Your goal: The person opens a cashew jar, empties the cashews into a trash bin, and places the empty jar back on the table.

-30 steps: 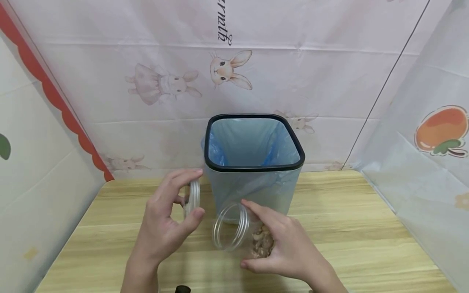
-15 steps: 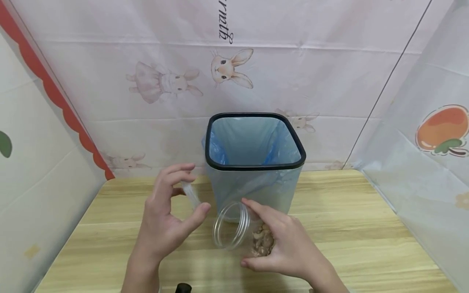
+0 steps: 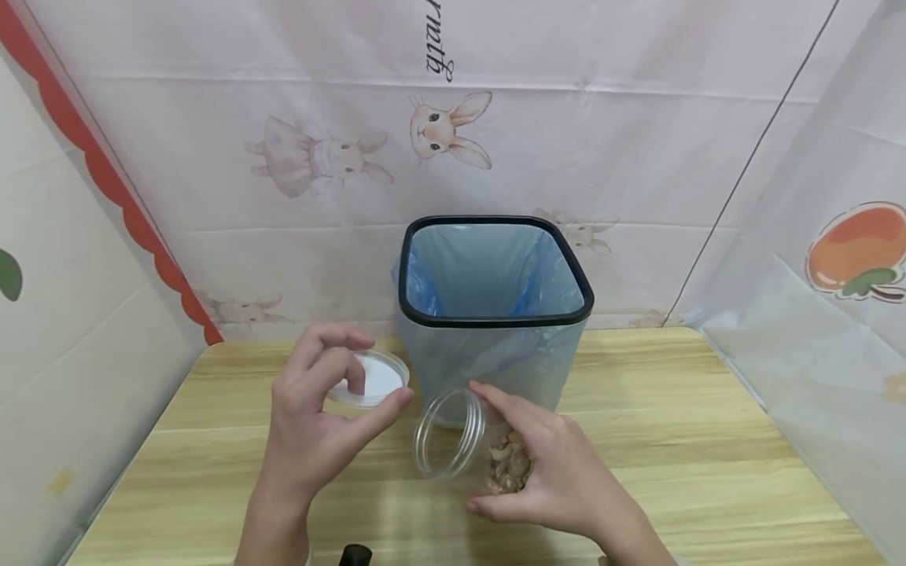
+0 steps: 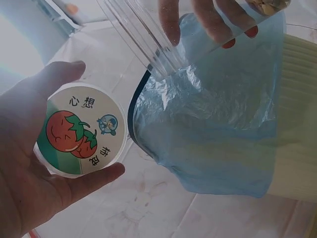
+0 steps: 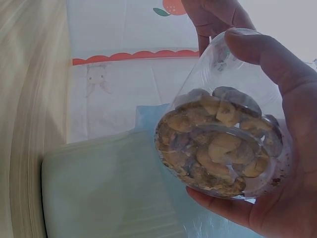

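Note:
Near the front of the bin my left hand [image 3: 311, 424] pinches a round clear plastic lid [image 3: 384, 376] between thumb and fingers, its white inner face turned up in the head view. A printed label with two red persimmons covers the other face of the lid [image 4: 81, 134] in the left wrist view. My right hand [image 3: 555, 468] grips a clear plastic jar [image 3: 476, 440], tipped on its side with the uncovered mouth facing left. Tan nuts [image 5: 218, 153] lie gathered toward the jar's bottom in the right wrist view.
Behind the jar stands a pale trash bin [image 3: 495, 377] with a black rim and a blue bag inside. A black cylindrical end [image 3: 355, 555] shows at the front edge of the view. The wooden table [image 3: 694, 440] meets printed wall sheets on three sides.
In my left hand the lid has turned from edge-on to nearly flat, its white face now showing, and the fingers have curled further. The right hand and jar hold nearly still.

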`<state>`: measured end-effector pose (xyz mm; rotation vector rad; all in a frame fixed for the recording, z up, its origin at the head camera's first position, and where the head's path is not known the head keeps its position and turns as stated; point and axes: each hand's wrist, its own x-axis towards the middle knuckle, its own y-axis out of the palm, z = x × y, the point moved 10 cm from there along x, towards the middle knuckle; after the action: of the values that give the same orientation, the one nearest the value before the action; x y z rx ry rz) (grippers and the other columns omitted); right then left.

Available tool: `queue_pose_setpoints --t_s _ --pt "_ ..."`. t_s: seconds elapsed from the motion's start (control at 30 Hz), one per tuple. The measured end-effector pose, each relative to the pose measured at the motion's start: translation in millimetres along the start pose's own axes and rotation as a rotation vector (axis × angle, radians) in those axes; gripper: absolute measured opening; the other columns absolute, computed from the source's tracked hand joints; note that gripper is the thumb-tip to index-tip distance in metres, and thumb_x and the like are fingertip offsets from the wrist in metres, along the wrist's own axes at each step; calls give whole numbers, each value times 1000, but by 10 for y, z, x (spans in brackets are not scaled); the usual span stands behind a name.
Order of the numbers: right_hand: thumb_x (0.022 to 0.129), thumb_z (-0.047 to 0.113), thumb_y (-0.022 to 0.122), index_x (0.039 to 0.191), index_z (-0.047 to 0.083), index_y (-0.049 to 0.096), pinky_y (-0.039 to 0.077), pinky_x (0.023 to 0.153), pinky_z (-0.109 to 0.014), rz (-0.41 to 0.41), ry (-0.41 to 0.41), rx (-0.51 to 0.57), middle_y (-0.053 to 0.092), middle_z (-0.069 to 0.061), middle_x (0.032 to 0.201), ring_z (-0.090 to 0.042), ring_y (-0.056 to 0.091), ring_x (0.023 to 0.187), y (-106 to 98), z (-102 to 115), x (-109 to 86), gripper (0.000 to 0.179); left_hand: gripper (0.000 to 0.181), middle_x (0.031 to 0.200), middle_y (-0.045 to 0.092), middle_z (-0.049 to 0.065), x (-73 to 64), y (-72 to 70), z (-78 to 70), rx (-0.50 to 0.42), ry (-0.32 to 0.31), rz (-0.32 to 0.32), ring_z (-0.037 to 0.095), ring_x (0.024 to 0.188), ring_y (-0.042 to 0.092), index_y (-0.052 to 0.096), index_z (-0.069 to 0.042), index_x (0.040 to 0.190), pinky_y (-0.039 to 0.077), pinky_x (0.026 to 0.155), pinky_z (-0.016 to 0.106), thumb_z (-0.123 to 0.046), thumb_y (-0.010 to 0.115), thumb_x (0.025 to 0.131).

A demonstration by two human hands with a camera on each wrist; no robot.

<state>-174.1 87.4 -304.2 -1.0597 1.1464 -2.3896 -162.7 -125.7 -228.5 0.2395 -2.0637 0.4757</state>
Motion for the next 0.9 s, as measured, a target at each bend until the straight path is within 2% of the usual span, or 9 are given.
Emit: queue_pose_setpoints --t_s 0.2,0.37,0.47,0.57,0.67,0.8,0.9 --pt "64 59 87 152 26 41 56 90 -38 1 4 5 58 9 139 -11 62 117 1 -9 3 105 43 104 63 12 15 -15 -9 0 16 -21 25 108 63 46 -11 65 50 82 18 -13 89 63" --pt "63 58 89 152 25 41 56 90 -38 3 12 4 58 10 139 -11 62 116 4 -14 1 106 41 117 64 11 11 -48 29 30 -19 -50 28 114 62 48 -13 64 48 91 25 -18 88 66" --pt "64 59 87 152 25 41 56 90 -38 2 11 6 58 10 138 -11 62 116 -1 -12 1 105 33 123 62 11 -2 -52 55 35 -48 -48 27 116 60 53 -11 69 48 93 27 -19 85 70" --pt "65 60 86 152 25 40 56 89 -38 2 8 5 58 10 138 -11 62 116 -4 -7 0 105 21 123 63 10 -9 -46 54 29 -48 -30 27 116 60 64 -9 82 50 88 23 -19 81 74" --pt "65 60 86 152 25 40 56 89 -38 4 11 7 58 10 138 -11 62 116 2 -7 -4 105 25 124 63 9 -9 -9 25 20 -25 15 26 115 60 73 -11 103 50 80 18 -22 77 81" --pt "64 58 88 152 25 40 56 89 -38 3 15 5 58 10 138 -11 62 116 4 -10 -7 105 40 135 61 9 10 60 -27 33 22 71 27 119 60 70 -12 126 51 84 18 -32 68 92" --pt "64 58 88 152 25 40 56 89 -38 1 10 -1 58 9 138 -12 62 117 -1 -8 1 106 45 142 58 9 18 78 -41 97 41 91 29 125 58 64 -12 135 50 92 25 -38 59 98"
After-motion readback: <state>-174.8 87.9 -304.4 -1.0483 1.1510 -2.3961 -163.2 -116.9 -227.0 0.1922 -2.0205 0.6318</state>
